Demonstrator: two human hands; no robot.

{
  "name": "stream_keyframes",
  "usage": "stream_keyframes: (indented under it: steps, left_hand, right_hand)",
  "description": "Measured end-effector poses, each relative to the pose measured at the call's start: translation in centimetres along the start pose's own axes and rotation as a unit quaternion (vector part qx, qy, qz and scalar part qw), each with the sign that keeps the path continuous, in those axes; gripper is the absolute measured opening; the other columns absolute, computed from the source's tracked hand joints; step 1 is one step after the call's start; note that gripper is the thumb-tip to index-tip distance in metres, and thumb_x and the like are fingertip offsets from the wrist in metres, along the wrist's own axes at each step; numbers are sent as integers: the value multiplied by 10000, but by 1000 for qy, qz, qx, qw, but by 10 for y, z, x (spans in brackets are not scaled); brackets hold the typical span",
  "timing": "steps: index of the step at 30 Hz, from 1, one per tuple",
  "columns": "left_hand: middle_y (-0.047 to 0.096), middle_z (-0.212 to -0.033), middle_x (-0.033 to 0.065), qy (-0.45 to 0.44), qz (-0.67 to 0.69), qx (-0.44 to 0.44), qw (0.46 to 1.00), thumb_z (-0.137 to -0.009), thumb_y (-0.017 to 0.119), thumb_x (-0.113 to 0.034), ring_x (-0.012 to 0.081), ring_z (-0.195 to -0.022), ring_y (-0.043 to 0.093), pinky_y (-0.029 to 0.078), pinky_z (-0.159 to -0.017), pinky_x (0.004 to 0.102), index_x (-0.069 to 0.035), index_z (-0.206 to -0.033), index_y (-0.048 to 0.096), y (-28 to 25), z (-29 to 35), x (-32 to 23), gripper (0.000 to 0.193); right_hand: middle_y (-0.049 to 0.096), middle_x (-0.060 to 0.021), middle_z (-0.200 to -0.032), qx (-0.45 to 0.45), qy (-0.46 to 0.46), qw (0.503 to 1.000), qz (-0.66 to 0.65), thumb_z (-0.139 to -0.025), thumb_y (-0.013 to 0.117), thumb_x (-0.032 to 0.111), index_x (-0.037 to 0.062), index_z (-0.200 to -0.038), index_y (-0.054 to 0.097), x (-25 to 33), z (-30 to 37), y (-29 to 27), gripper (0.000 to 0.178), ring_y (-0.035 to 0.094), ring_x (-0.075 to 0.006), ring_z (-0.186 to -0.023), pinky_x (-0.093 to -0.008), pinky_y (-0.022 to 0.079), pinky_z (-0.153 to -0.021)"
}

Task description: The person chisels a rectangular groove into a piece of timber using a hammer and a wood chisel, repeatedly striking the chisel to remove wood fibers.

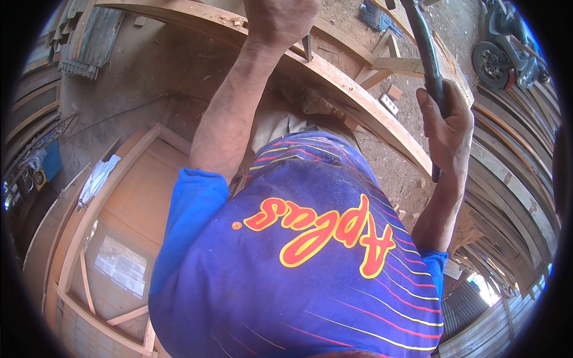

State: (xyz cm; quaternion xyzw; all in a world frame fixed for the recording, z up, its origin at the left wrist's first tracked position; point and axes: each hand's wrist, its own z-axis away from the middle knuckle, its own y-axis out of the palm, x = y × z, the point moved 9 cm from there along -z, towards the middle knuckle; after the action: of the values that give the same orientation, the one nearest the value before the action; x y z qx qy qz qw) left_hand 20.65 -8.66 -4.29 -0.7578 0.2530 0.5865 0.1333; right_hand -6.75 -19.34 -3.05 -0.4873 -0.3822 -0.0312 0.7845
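At the top of the view, my left hand (pixel 283 21) is closed in a fist around a chisel, whose handle is hidden in the grip. The dark metal blade of the chisel (pixel 307 48) comes out below the fist and meets the top edge of a long curved wooden beam (pixel 358 92). My right hand (pixel 452 128) is wrapped round the dark handle of a hammer (pixel 425 45), raised at the right of the beam. Its head is mostly cut off by the top edge. Small wood chips lie on the beam left of my fist.
Wooden crosspieces (pixel 397 65) join the beam on its far side. A framed wooden panel (pixel 128 197) leans at lower left. Stacked planks (pixel 507 161) fill the right side, near a parked motorcycle (pixel 501 56). A white power socket block (pixel 389 104) lies on the dusty ground.
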Motion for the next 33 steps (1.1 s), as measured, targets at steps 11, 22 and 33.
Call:
stream_keyframes:
  steps: [11, 22, 33]
  left_hand:
    - [552, -612, -56, 19, -15, 15, 1000, -950, 702, -106, 46, -514, 520, 388, -450, 263, -85, -766, 584, 4, 1, 1, 219]
    - [582, -679, -24, -41, 72, 81, 993, -945, 688, -103, 67, -580, 556, 431, -511, 275, -51, -862, 595, 39, -10, 13, 135]
    - [700, -809, 108, 89, -35, 82, 992, -905, 719, -119, 197, -741, 700, 542, -637, 348, -20, -1031, 648, 58, -12, -2, 175]
  right_hand:
    - [497, -6, -712, 1, 4, 1000, 30, -911, 733, 204, 38, -989, 652, 5, 3, 2, 201, 450, -108, -687, -302, 402, -631]
    - [590, 7, -715, -79, -150, 985, -19, -995, 652, 241, 36, -1100, 671, 52, -10, -47, 231, 496, -36, -525, -204, 388, -460]
    - [665, -25, -860, -58, -190, 952, 232, -997, 647, 268, 105, -1219, 663, 91, -35, -65, 276, 574, -133, -742, -291, 457, -663]
